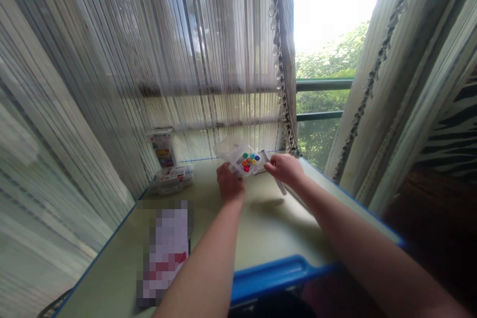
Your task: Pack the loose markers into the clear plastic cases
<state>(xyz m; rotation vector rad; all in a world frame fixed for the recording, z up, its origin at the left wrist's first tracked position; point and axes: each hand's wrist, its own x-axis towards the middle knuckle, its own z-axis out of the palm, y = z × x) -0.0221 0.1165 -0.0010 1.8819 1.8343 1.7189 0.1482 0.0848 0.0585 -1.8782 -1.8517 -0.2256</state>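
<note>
My left hand (230,184) is closed on the near left side of a clear plastic box (236,155), which is held tilted over the far part of the table. Inside it a cluster of small round ends (249,161) shows in red, orange, yellow, green and blue; they look like marker caps. A translucent flap (225,146) stands up at the box's left, seemingly its opened lid. To the right of the box, my right hand (285,168) pinches a thin pale strip (281,187) that slants downward. Whether the strip joins the box, I cannot tell.
The pale table (261,228) has a blue rim with a raised blue tray edge (270,277) near me. At the back left, an upright clear container (164,149) stands behind a flat clear box (173,179). A pixelated flat item (166,253) lies front left. String curtains (208,49) hang behind.
</note>
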